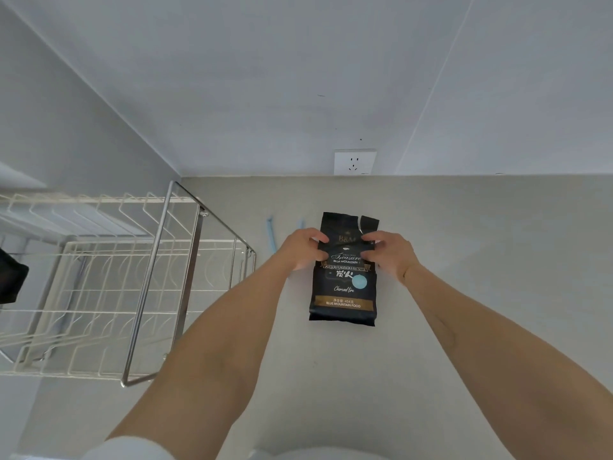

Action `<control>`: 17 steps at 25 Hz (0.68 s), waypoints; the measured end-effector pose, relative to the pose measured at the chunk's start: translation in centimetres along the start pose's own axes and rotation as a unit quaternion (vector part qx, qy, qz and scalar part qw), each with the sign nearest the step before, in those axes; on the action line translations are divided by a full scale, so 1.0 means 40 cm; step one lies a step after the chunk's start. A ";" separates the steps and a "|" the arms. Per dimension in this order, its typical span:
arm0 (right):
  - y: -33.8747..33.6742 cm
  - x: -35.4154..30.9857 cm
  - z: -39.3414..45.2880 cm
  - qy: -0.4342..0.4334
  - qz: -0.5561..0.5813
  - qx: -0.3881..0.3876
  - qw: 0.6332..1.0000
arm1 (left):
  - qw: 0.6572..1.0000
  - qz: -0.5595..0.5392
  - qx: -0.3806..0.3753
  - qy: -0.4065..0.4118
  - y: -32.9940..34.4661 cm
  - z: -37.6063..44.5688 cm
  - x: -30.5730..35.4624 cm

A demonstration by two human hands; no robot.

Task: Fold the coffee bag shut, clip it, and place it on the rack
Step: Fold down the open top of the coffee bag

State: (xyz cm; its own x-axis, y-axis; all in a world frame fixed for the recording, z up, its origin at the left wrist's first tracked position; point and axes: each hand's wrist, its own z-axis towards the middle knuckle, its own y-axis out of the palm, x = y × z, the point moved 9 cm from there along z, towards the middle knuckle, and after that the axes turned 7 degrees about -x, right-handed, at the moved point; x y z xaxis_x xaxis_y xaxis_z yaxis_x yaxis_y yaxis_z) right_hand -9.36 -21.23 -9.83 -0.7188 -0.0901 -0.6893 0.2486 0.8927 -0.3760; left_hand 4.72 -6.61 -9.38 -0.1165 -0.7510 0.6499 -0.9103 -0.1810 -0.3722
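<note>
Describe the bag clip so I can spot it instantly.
Start at the wall socket, then drop to the grey counter below. The clip lies flat there, just beyond the left hand, left of the black coffee bag: a slim pale-blue stick, the only blue item.

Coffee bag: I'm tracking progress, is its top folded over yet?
Unfolded: the coffee bag top stands straight, torn edge exposed.

Black coffee bag (343,290) lies flat, label up, top torn open and unfolded. Pale blue clip (271,234) lies just left of the bag's top. Wire rack (99,280) stands well left of the bag.
</note>
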 end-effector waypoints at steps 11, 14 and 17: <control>-0.008 0.003 -0.138 -0.075 0.261 0.070 0.960 | 0.969 -0.207 0.119 0.061 -0.002 -0.137 -0.002; -0.008 -0.020 -0.220 -0.121 0.275 0.061 0.952 | 0.966 -0.192 0.146 0.096 0.001 -0.218 0.012; 0.001 -0.020 -0.301 -0.147 0.275 0.063 0.948 | 0.964 -0.182 0.158 0.113 0.016 -0.296 0.007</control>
State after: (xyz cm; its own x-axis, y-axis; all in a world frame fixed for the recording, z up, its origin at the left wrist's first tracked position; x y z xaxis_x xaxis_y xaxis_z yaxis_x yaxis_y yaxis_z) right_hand -16.59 -15.80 -1.84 -0.2505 0.2379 -0.9384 0.6225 0.7820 0.0321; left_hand -0.59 0.57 -1.59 0.0721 -0.4502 0.8900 -0.7449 -0.6177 -0.2521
